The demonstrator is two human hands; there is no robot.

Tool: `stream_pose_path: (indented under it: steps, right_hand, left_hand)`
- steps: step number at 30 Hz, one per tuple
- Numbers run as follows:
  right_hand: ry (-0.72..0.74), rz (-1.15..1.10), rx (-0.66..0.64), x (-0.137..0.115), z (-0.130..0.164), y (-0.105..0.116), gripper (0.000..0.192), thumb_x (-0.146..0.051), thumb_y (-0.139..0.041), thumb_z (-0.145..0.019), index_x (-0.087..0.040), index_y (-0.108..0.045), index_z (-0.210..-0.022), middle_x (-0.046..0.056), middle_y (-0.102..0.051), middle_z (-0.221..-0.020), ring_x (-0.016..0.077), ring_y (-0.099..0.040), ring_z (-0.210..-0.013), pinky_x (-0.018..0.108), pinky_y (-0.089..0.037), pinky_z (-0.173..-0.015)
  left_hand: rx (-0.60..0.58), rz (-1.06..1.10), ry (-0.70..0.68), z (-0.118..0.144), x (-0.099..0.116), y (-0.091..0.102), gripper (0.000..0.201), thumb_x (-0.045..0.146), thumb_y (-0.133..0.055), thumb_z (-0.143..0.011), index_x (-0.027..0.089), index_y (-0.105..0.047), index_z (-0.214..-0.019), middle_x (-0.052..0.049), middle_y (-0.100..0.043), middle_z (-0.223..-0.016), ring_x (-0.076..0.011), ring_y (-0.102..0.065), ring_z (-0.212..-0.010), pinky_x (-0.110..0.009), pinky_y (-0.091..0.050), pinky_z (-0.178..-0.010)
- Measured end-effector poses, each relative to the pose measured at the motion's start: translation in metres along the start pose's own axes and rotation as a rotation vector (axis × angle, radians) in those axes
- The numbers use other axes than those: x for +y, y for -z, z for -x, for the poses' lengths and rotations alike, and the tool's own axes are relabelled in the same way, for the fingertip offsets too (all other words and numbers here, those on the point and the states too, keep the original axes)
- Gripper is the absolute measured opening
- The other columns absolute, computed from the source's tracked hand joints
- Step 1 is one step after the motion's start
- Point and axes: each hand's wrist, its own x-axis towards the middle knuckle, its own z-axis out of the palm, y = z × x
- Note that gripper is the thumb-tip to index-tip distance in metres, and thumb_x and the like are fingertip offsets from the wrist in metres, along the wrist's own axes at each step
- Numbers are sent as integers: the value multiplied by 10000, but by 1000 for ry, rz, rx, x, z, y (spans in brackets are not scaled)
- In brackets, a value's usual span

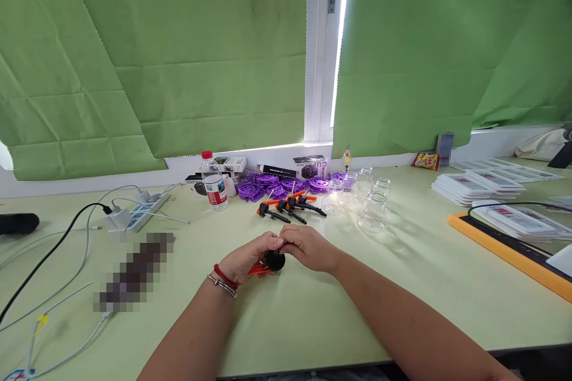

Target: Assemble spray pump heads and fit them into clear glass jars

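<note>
Together, left hand and right hand grip a black-orange pump mid-table.

A pixelated dark patch blurs something on the pale green desk. The small black-and-orange plastic part is mostly hidden by both hands; box lettering is too small.

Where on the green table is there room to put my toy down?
Bare table lies right of the right hand, between the clear jars and the orange-edged tray. Another bare strip is near the front edge between the forearms. It is crowded behind the hands: pump tops, purple parts, bottle. Cables clutter the left.
</note>
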Motion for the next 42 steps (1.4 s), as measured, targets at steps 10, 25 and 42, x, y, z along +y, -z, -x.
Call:
stream_pose_path:
  steps: [10,25,42]
  right_hand:
    - [22,26,15,4,1,-3,158,-274,-493,-890,-183,-550,-773,14,-564,-750,131,-501,-691,232,-367,-623]
    - [-15,-55,74,5,2,-5,213,-369,-573,-842,-182,-623,-752,5,-577,-703,119,-506,-646,225,-379,-608]
    - [48,-92,91,9,4,-8,197,-355,-580,-841,-215,-719,-844,18,-646,-768,124,-591,-702,214,-439,-650]
  left_hand:
    - [24,-32,14,-1,0,0,418,575,-568,-684,199,-466,-836,16,-534,-714,-127,-528,-560,-223,-275,-462]
    - [18,-36,19,1,4,-3,408,567,-563,-683,197,-475,-830,11,-546,-728,-132,-532,-561,-232,-283,-469]
    - [2,-49,15,1,3,-3,368,534,-529,-719,198,-464,-857,13,-527,-729,-121,-503,-569,-228,-289,-472]
